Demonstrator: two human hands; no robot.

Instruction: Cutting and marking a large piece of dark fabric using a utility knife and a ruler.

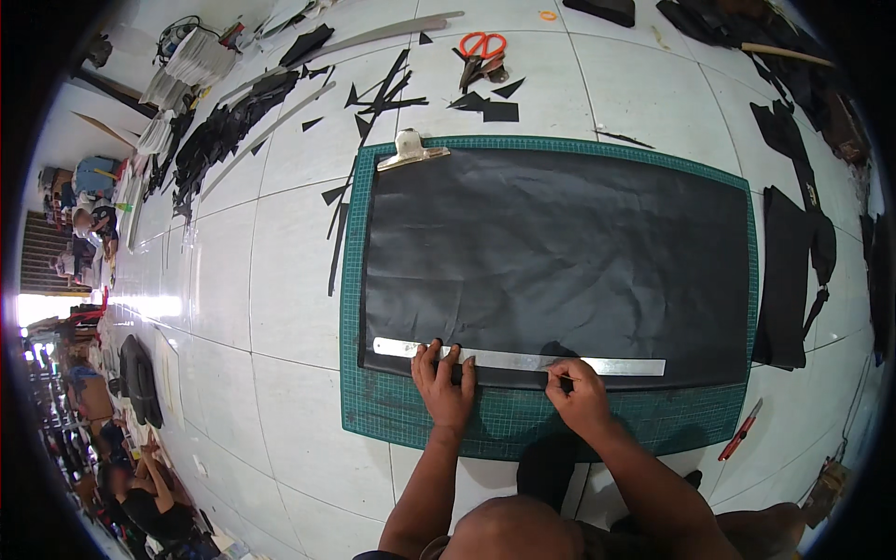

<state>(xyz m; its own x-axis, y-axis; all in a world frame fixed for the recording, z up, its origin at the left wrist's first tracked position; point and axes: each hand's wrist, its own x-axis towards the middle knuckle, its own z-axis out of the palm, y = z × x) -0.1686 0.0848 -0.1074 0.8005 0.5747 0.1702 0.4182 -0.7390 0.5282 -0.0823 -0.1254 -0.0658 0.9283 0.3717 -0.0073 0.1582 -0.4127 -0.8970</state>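
A long metal ruler (616,366) lies across the lower part of a large black sheet (560,243), near the sheet's front edge. My left hand (446,387) presses the ruler's left half with its fingers spread. Pinched in my right hand (581,397) is a thin pen-like tool (557,372), mostly hidden by the fingers, its tip at the ruler's lower edge. Under the sheet is a green cutting mat (523,420). A silver bulldog clip (409,149) grips the top left corner of the sheet and mat.
Orange-handled scissors (483,47) and black offcuts (501,111) lie beyond the mat. A red cutter knife (740,431) is on the tiled floor at right, near black fabric pieces (784,280). More black scraps (233,121) lie at far left. Other people sit at the left edge.
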